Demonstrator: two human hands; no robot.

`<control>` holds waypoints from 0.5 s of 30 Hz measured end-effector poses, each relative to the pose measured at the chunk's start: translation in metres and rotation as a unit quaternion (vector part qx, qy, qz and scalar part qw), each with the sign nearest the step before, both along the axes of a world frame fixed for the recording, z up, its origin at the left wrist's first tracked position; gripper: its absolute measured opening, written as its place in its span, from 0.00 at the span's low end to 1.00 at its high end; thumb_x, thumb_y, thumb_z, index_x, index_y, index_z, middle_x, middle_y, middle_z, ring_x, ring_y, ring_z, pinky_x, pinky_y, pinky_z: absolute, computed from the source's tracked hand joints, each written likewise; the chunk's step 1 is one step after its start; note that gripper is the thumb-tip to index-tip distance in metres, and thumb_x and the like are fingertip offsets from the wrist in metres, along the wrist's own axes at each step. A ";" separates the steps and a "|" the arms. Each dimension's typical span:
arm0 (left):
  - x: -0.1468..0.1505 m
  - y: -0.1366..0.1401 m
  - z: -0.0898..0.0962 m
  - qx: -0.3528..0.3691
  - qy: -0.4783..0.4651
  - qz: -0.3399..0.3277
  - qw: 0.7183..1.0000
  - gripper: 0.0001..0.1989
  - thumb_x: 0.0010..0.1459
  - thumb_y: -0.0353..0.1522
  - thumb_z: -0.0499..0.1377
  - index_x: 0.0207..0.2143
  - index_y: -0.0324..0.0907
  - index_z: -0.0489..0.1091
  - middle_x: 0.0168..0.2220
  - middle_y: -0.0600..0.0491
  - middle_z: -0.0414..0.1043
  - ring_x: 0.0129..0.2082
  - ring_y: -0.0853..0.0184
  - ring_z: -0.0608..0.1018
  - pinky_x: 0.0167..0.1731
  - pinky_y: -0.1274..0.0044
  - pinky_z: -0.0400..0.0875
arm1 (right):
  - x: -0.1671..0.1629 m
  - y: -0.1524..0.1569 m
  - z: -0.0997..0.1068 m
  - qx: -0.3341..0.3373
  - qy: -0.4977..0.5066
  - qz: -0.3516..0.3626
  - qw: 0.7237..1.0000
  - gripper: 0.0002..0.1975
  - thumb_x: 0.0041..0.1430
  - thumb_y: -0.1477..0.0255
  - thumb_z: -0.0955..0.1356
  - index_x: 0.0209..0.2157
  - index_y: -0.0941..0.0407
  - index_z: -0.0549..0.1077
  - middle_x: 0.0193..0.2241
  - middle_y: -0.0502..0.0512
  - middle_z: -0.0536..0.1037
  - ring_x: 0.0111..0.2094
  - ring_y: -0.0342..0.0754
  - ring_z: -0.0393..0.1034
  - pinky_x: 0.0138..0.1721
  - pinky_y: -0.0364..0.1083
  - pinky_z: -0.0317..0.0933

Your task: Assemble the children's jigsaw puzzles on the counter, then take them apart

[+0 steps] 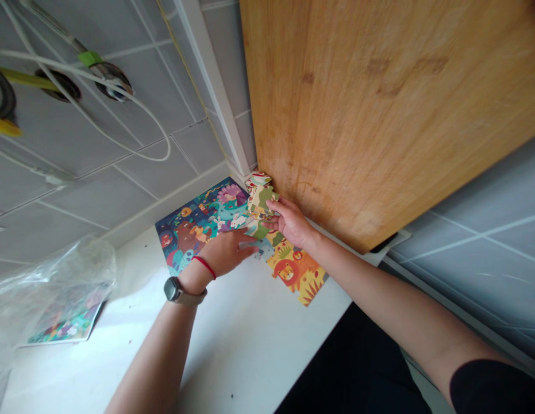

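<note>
A jigsaw puzzle lies on the white tabletop, its dark blue part at the left showing rabbits and a bear. An orange section with a lion extends to the right. My left hand hovers over or rests on the puzzle's near edge, thumb and fingers apart and apparently holding nothing; the fingertips are partly hard to make out. At the far corner is a heap of loose puzzle pieces. My right hand pinches a green and cream puzzle piece at this heap.
A large wooden board stands upright behind my right hand, against the tiled wall. White cables hang from wall openings at upper left. Clear plastic wrapping covers part of a small printed picture at the left.
</note>
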State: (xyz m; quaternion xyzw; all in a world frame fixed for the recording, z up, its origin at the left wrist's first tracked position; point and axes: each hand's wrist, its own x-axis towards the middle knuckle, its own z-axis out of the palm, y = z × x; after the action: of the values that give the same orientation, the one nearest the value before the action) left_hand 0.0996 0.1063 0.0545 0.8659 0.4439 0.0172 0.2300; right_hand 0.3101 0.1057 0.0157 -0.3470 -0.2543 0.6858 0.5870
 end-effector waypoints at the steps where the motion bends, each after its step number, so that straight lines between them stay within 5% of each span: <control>1: -0.003 0.004 0.003 -0.017 -0.057 0.037 0.998 0.19 0.63 0.47 0.57 0.47 0.49 0.81 0.45 0.48 0.83 0.36 0.59 0.84 0.43 0.68 0.77 | 0.000 0.000 0.000 -0.002 0.001 0.001 1.000 0.13 0.54 0.68 0.76 0.38 0.53 0.71 0.33 0.48 0.82 0.31 0.46 0.80 0.33 0.45 0.79; 6: -0.008 0.016 0.020 -0.149 -0.338 0.232 0.900 0.36 0.52 0.53 0.66 0.56 0.40 0.73 0.45 0.43 0.82 0.34 0.62 0.83 0.33 0.74 0.76 | -0.002 -0.004 0.003 0.011 0.006 0.068 0.998 0.13 0.55 0.68 0.76 0.41 0.53 0.73 0.34 0.49 0.83 0.29 0.46 0.80 0.31 0.44 0.78; 10: -0.002 0.012 0.025 -0.236 -0.356 0.235 0.873 0.39 0.43 0.53 0.71 0.52 0.39 0.77 0.41 0.44 0.82 0.35 0.63 0.82 0.33 0.75 0.75 | -0.004 -0.008 0.004 0.025 0.001 0.133 0.991 0.15 0.55 0.68 0.76 0.43 0.53 0.74 0.34 0.51 0.84 0.30 0.46 0.80 0.31 0.44 0.78; 15: 0.000 0.012 0.021 -0.242 -0.388 0.262 0.850 0.35 0.38 0.50 0.75 0.46 0.38 0.79 0.35 0.48 0.82 0.29 0.67 0.80 0.30 0.77 0.72 | -0.003 -0.009 0.006 0.031 0.001 0.138 0.990 0.15 0.56 0.67 0.75 0.45 0.53 0.74 0.33 0.50 0.84 0.30 0.46 0.80 0.32 0.44 0.78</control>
State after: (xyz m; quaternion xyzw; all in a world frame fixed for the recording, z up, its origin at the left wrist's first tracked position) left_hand 0.0997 0.1181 0.0753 0.5576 0.5186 0.3036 0.5727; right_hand 0.3070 0.0970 0.0217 -0.2901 -0.3202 0.7523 0.4974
